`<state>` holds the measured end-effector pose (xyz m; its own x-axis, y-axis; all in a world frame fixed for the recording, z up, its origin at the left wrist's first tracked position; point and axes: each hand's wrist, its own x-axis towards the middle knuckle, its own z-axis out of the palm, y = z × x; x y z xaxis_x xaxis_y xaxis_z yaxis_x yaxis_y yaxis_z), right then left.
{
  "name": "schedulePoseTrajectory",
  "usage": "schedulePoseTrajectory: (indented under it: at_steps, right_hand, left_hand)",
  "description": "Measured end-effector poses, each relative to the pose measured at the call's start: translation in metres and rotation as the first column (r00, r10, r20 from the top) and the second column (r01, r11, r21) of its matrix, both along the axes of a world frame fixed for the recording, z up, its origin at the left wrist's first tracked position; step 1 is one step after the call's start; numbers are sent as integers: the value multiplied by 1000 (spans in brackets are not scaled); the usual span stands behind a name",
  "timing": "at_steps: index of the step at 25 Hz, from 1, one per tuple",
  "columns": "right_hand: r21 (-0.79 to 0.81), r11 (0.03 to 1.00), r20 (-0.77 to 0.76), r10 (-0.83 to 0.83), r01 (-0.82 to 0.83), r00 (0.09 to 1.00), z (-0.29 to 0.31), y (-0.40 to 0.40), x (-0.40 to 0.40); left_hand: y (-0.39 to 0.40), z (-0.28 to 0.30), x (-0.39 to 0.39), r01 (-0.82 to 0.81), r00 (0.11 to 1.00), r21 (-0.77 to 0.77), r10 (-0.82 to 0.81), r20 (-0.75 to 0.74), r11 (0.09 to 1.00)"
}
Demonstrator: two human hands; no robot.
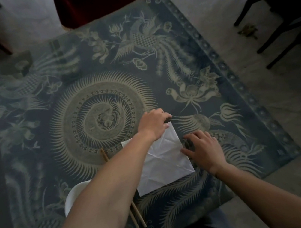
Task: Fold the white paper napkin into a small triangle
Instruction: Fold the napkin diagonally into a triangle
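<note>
napkin (161,161) flat on the patterned cloth (188,72), still a creased square, at 5 o'clock from the round medallion.
my left hand (154,124) curls onto its far corner, my right hand (203,149) presses flat-fingered at the 3 o'clock edge (pinch unclear); i'd carry that corner squarely onto its opposite.

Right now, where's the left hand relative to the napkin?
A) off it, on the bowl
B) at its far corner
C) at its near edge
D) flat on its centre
B: the left hand sits at the far corner of the white napkin, fingers curled over it.
</note>
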<state>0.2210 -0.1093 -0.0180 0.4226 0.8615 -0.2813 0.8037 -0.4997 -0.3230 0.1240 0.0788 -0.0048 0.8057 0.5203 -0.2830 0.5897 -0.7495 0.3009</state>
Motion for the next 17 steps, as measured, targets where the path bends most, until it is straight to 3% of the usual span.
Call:
schedulePoseTrajectory:
  at_steps: [4,10,14,17]
  right_hand:
    - [-2,1000,-44,-23,23,999,1,0,-1]
    - [-15,995,-126,-96,95,987,5,12,0]
    - [-20,976,-323,-210,215,923,10,31,-5]
    - [-12,978,-377,-197,208,905,13,49,-8]
  left_hand:
    - [0,-1,8,36,999,21,-35,-9,999]
    - [1,1,9,42,997,-69,-46,-55,997]
    - [5,8,3,50,999,-148,-48,12,988]
    - [12,19,-7,-1,997,-253,20,75,968]
